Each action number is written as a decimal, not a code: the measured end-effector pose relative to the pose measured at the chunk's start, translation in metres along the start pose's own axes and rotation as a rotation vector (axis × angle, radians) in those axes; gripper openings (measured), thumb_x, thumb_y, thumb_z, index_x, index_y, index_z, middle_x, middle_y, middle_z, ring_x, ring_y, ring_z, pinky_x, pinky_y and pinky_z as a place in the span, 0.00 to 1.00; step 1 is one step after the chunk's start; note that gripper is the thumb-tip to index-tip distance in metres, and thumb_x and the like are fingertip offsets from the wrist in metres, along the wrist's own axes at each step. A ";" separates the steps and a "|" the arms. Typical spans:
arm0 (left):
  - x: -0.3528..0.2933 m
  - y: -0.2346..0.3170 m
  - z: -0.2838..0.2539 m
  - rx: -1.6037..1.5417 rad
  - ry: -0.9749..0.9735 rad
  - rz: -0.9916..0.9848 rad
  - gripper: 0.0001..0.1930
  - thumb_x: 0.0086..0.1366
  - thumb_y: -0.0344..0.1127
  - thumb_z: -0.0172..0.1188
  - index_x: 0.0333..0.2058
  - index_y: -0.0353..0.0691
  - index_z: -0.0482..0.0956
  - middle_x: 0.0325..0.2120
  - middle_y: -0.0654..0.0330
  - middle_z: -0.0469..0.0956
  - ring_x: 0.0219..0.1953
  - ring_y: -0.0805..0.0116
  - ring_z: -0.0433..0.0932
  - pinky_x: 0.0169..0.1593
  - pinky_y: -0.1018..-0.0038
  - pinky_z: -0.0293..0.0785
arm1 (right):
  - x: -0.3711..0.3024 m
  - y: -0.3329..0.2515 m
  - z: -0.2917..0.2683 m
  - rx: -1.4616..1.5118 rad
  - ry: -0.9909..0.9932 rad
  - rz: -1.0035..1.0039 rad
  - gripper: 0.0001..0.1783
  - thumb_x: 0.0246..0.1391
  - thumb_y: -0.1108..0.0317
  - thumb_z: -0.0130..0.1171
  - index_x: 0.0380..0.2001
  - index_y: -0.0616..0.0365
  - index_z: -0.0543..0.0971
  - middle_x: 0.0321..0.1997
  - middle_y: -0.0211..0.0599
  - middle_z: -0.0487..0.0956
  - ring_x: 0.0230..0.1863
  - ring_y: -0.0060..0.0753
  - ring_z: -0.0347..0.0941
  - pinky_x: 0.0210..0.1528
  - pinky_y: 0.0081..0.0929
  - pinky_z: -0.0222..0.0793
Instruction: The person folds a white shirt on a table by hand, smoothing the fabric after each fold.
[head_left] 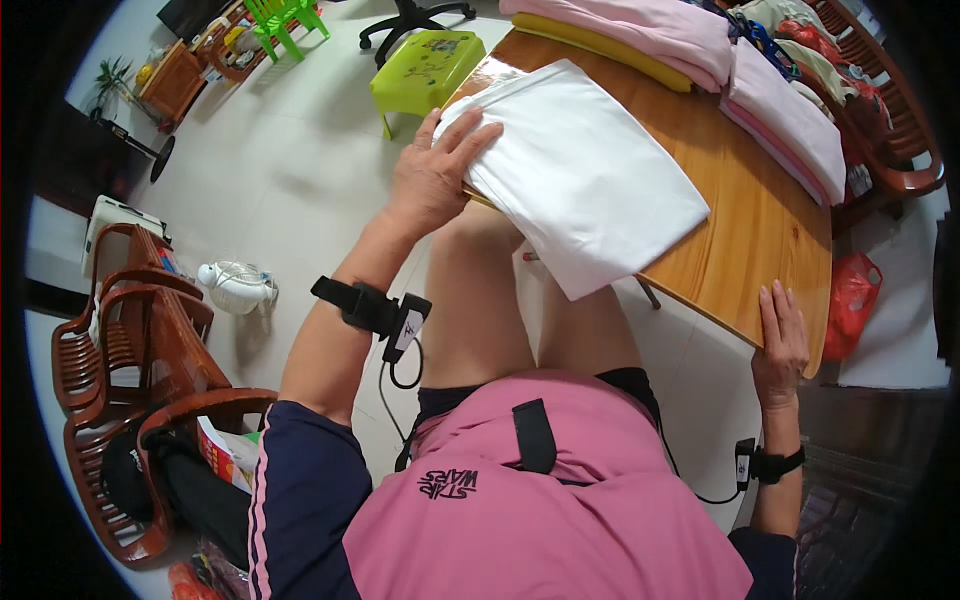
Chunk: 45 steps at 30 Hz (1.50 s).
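A flat, folded white cloth (590,165) lies across the left part of the wooden table (770,240), and its near corner hangs over the front edge above my knees. My left hand (440,165) rests on the cloth's left end with the fingers spread. At the table's near right corner, my right hand (782,335) lies with its fingers stretched out on the wood, apart from the cloth. Its thumb is hidden. Neither hand grips anything that I can see.
Folded pink cloths (785,120) and a yellow one (600,48) are stacked along the table's far side. A green stool (428,72) stands beyond its left end. Wooden chairs (150,350) and a white fan (238,287) are at left; a red bag (850,300) hangs at right.
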<state>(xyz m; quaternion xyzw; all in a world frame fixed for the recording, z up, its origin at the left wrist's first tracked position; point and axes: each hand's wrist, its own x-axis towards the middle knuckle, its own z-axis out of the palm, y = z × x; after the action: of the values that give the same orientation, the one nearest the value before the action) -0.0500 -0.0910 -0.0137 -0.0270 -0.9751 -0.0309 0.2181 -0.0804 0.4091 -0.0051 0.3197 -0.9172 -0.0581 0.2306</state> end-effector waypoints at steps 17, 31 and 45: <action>0.001 -0.002 -0.003 -0.018 -0.107 -0.014 0.43 0.48 0.33 0.71 0.64 0.62 0.63 0.66 0.62 0.61 0.66 0.47 0.60 0.71 0.56 0.55 | -0.001 -0.002 -0.001 -0.004 0.040 -0.001 0.31 0.51 0.83 0.50 0.59 0.50 0.75 0.63 0.39 0.74 0.63 0.47 0.70 0.62 0.45 0.65; 0.000 -0.002 0.000 -0.031 -0.102 -0.055 0.42 0.50 0.35 0.70 0.63 0.67 0.64 0.67 0.71 0.60 0.68 0.43 0.57 0.64 0.54 0.66 | 0.001 -0.005 -0.002 0.023 0.030 0.023 0.33 0.45 0.87 0.48 0.58 0.56 0.75 0.62 0.43 0.74 0.64 0.48 0.68 0.65 0.42 0.63; 0.001 0.001 -0.006 -0.011 -0.087 0.011 0.43 0.47 0.36 0.72 0.63 0.59 0.63 0.65 0.60 0.62 0.65 0.46 0.61 0.70 0.57 0.57 | 0.000 -0.004 -0.002 -0.010 0.030 0.013 0.30 0.51 0.81 0.50 0.59 0.51 0.76 0.63 0.41 0.73 0.63 0.50 0.70 0.62 0.47 0.65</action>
<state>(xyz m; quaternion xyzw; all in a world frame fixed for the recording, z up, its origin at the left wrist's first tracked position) -0.0488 -0.0904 -0.0079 -0.0349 -0.9833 -0.0341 0.1753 -0.0774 0.4064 -0.0040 0.3133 -0.9154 -0.0566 0.2462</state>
